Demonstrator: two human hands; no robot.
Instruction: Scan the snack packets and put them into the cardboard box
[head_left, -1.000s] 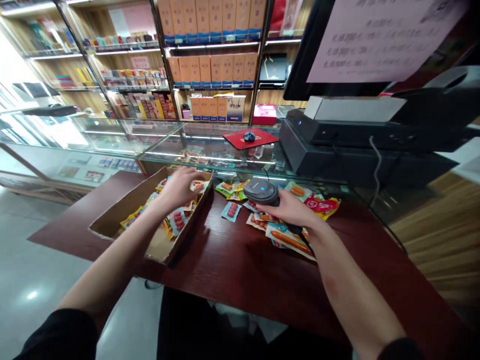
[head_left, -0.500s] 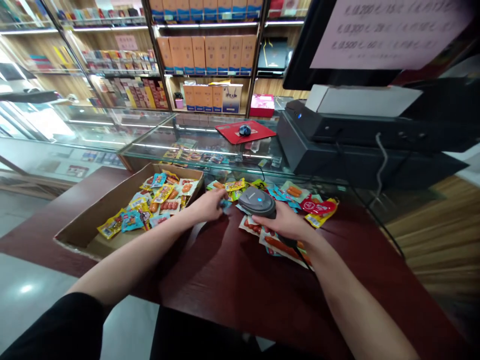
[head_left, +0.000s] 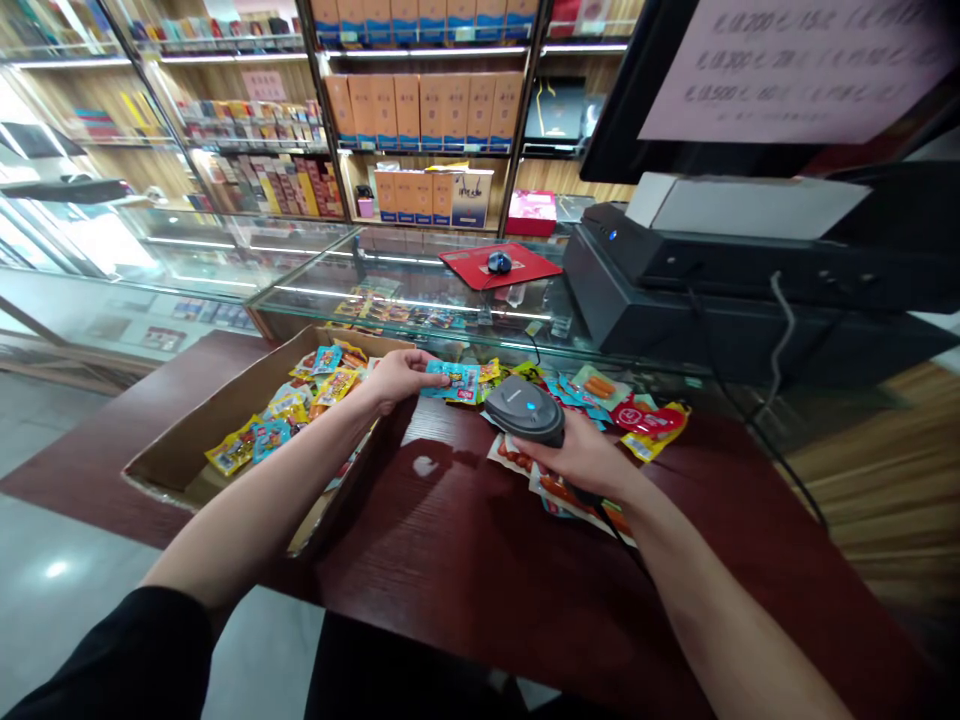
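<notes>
My left hand (head_left: pixel 403 381) pinches a small blue snack packet (head_left: pixel 453 381) by its left end, over the right rim of the cardboard box (head_left: pixel 202 405). Fingers of my right hand (head_left: pixel 589 455) are wrapped round a dark grey handheld scanner (head_left: pixel 525 408), whose front points left toward the packet. Several colourful snack packets lie in the box. Beneath and beside the scanner are sausage packets (head_left: pixel 513 453), and a red packet (head_left: pixel 649 416) lies on a yellow one to the right.
Behind the dark red tabletop (head_left: pixel 450 540) stands a glass counter (head_left: pixel 322 270) with a red mouse pad (head_left: pixel 534 266) and a mouse (head_left: pixel 499 262). Black equipment (head_left: pixel 675 300) and a monitor (head_left: pixel 637 90) are at right. A cable hangs from the scanner. Stocked shelves line the back.
My left hand has moved left and up, and the blue packet in its fingers now shows flat beside the scanner. My right hand still holds the scanner. The view has shifted slightly.
</notes>
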